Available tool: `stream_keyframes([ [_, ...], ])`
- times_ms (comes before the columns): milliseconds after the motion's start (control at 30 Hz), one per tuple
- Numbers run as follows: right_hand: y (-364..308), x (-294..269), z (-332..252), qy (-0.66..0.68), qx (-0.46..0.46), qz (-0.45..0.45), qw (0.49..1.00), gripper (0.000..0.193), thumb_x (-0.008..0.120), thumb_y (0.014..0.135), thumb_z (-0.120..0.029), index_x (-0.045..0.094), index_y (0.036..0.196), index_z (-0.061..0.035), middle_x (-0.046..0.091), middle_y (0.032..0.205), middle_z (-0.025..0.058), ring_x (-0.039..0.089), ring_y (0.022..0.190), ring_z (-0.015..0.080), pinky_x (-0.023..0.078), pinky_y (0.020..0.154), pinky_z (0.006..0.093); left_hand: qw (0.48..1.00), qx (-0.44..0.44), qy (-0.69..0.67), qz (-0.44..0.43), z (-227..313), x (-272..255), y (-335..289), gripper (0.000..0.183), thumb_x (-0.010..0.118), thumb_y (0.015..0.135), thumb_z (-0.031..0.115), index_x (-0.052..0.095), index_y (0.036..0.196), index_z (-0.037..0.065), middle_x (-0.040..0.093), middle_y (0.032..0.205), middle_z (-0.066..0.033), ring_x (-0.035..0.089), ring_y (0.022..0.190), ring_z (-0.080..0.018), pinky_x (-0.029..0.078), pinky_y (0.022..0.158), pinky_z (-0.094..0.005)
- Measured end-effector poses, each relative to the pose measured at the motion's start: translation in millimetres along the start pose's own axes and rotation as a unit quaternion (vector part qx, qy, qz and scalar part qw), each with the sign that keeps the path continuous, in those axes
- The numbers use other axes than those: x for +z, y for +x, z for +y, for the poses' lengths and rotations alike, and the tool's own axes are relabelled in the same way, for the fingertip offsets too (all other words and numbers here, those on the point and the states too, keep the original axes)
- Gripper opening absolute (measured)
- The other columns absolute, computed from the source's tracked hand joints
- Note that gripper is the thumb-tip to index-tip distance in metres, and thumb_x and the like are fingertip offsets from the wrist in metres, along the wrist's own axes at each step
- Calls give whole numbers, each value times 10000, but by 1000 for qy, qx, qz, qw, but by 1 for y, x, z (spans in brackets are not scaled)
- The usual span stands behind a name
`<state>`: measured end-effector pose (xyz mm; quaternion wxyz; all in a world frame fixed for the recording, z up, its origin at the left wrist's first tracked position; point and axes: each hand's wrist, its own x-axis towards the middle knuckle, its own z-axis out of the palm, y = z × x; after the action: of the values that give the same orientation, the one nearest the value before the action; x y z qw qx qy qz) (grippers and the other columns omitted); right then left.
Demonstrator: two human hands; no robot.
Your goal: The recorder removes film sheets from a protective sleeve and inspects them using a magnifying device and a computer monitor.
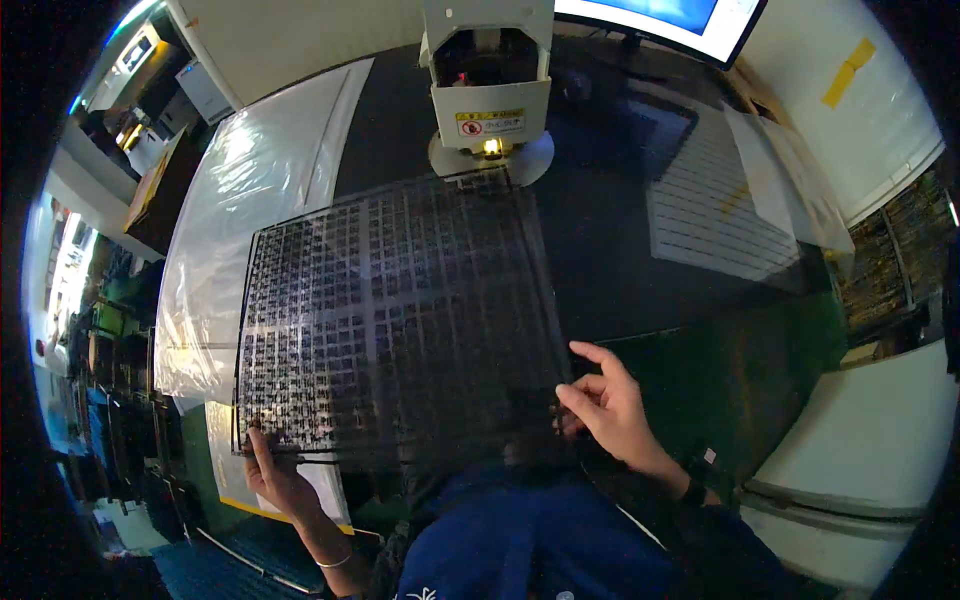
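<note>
A large dark see-through film sheet (365, 250), printed with a dense grid of small repeated shapes, spreads in front of me. Its far edge lies on the foot of a white bench machine with a lit lamp (492, 125). At the sheet's near left corner my left hand (278, 487) pinches the edge, thumb on top. My right hand (612, 408) has its thumb at the near right edge, with the index finger stretched out beside it; some fingertips there are dim behind the film.
Clear plastic sheeting (250, 170) covers the table's left side. On the right lie a pale lined film (715, 215) and a loose translucent sheet (775, 165). Behind stands a monitor (735, 35). A white cabinet (850, 440) is at the lower right.
</note>
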<state>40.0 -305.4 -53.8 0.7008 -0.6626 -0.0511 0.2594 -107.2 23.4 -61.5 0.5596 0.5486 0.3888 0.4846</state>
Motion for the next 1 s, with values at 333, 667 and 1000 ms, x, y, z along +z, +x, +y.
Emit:
stream_keyframes([
  [333,11,-8,-15,-83,-64,33,994,358,565,843,-94,428,1161,-5,601,665,86,582,529,114,473,447,236,999,-25,-23,-5,0,-5,3,187,610,817,192,566,930,49,600,790,-36,550,615,-80,399,442,-186],
  [667,20,-12,-23,-88,-64,32,994,329,555,850,-108,448,1141,2,594,660,79,577,497,114,467,403,233,997,-32,-39,-61,1,-4,1,151,578,838,132,548,943,27,595,802,-49,576,661,-88,429,470,-186],
  [1000,23,-13,-25,-79,-69,43,994,312,556,849,-108,462,1128,-4,573,644,70,565,481,110,467,393,234,996,-30,-20,-76,-3,-2,5,207,597,825,214,568,956,57,604,838,-45,561,687,-100,416,513,-206],
])
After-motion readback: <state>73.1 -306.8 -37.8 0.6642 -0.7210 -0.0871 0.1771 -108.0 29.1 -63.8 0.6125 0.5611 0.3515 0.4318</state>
